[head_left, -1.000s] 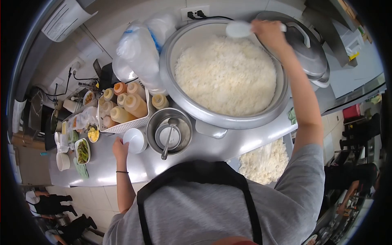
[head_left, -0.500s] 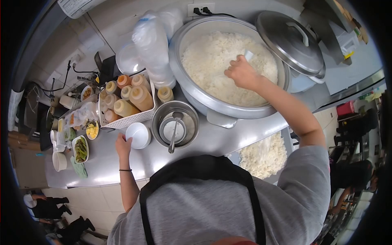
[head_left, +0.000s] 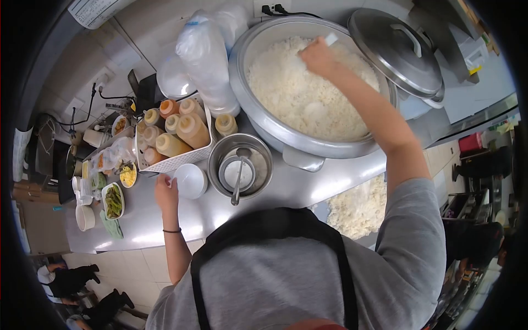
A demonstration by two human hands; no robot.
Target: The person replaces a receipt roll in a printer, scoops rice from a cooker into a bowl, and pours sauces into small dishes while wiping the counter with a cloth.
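My right hand (head_left: 319, 56) is closed around the handle of a white rice paddle (head_left: 330, 39). Only the handle's end shows above my fist; the blade is hidden. That fist is over the far part of a large metal rice pot (head_left: 240, 82) full of cooked white rice (head_left: 286, 93). On the steel counter, my left hand (head_left: 166, 193) has its fingers curled at the left edge of a white bowl (head_left: 191, 181). The exact finger contact is hard to see. Just right of the bowl, a steel pot (head_left: 213, 184) holds a smaller container and a spoon (head_left: 238, 177).
A white basket (head_left: 181, 160) of squeeze bottles stands behind the bowl. Left of it are a dish of green peppers (head_left: 113, 201), yellow food (head_left: 128, 175) and a green cloth (head_left: 111, 225). A metal lid (head_left: 393, 52) leans right of the rice pot. More rice (head_left: 357, 212) lies below the counter edge.
My right hand has moved away from me across the rice, with the paddle in it. The left hand remains beside the white bowl. The view has shifted slightly.
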